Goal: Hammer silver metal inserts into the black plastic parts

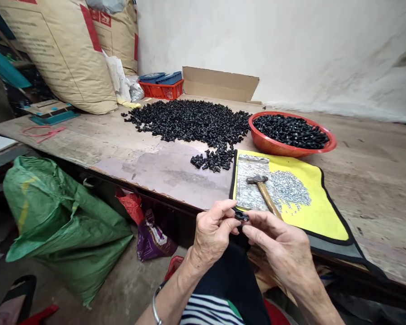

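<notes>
Black piece [242, 216] between left hand [212, 230], right hand [286, 241]; both curled

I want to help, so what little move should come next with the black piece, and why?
Maybe lower the black piece onto the speckled board: it looks like a work spot, with a hammer lying on it and small silver pieces beside it. The left hand pinches the piece, the right hand at its other end.

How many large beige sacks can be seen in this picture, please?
2: the front sack at the upper left, and the rear sack behind it, a little further right and partly covered. Others might be hidden behind them.
</notes>
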Motion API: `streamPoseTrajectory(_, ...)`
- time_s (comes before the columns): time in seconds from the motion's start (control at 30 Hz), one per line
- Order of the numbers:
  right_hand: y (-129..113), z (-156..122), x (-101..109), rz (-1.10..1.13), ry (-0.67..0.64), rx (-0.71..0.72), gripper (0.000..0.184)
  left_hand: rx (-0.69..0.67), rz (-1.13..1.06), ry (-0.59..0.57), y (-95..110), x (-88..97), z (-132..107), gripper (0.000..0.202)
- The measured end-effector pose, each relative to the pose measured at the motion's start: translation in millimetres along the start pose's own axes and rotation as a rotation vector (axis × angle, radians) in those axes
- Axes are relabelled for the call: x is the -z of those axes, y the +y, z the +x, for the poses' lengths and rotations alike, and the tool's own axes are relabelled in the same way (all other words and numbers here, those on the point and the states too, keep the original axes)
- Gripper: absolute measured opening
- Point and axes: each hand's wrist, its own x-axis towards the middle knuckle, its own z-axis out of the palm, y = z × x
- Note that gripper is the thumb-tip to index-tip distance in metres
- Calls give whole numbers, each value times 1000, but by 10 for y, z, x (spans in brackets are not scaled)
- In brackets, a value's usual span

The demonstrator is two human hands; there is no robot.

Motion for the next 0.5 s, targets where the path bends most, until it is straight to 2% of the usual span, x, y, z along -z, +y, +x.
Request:
streamPoseTrajectory(0.17,-23,17,4,24,-14,-56,23,99,-127,-26,-10,-23,-5,27)
streamPoseTrajectory(0.33,0,62,-5,-27,-36,-122,30,198,-126,-13,-12,-73,-20,26)
streamPoseTrajectory(0.43,73,124,26,-76,-137,-195,33,303,-130,-17,-70,-84,-26,29)
streamPoseTrajectory(0.5,92,245,125,-93,-234,-261,31,367,-138,-40,-118,-86,-22,31)
